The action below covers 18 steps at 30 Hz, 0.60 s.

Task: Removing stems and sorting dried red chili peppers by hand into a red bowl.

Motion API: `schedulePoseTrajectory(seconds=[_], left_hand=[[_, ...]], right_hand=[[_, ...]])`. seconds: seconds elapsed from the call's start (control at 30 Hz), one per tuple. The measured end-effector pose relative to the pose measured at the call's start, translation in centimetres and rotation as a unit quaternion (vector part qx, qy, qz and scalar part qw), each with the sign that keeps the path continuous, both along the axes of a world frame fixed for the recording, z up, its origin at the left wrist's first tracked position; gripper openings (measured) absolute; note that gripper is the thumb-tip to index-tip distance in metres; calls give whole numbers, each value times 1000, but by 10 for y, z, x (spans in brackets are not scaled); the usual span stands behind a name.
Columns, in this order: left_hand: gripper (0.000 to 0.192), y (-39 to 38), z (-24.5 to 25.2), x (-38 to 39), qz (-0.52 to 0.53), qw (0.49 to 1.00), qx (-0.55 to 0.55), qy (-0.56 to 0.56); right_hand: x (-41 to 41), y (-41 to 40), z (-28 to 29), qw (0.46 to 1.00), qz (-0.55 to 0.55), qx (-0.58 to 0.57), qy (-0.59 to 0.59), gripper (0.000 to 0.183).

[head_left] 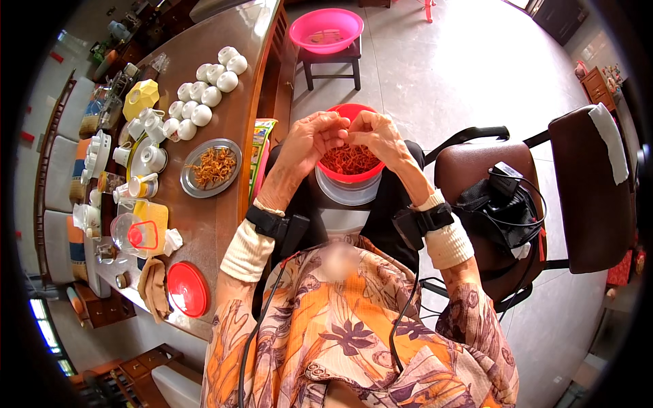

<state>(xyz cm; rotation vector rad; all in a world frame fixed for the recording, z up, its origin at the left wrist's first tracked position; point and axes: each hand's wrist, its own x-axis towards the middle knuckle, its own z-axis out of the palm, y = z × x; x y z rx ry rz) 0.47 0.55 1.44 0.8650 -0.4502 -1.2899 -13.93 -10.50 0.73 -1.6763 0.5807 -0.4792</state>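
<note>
My left hand [315, 140] and my right hand [378, 136] meet at the fingertips above a red plastic bowl [349, 178]. Their fingers are bent and pinched together; whether a strand is between them is too small to tell. Thin, dried, reddish-orange strands [352, 162] fill the bowl, whose far part is partly covered by my hands. Under it, between my legs, shows a translucent plastic container [352, 196]. To my left on the wooden table lies a round metal plate [190, 189] bearing a smaller heap of orange-brown dried strands [213, 167].
Upturned white cups [201, 116] stand in rows on the table [219, 224]. Nearer lie a red lid [188, 289] and brown cloth [154, 290]. A pink basin [326, 25] sits on a stool ahead. At right, a brown chair [474, 163] holds a black bag [490, 211] and cables.
</note>
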Motion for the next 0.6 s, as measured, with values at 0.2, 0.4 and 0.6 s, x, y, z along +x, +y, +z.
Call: schedulePoseTrajectory(seconds=[0.2, 0.4, 0.6], left_hand=[[17, 3, -7, 0, 54, 995, 71, -47], [12, 2, -19, -2, 59, 986, 88, -132], [14, 3, -22, -4, 52, 972, 120, -197]], right_hand=[[-11, -5, -9, 996, 2, 64, -62, 14], [-18, -12, -11, 995, 2, 89, -38, 5], [-21, -16, -15, 994, -19, 94, -44, 12]])
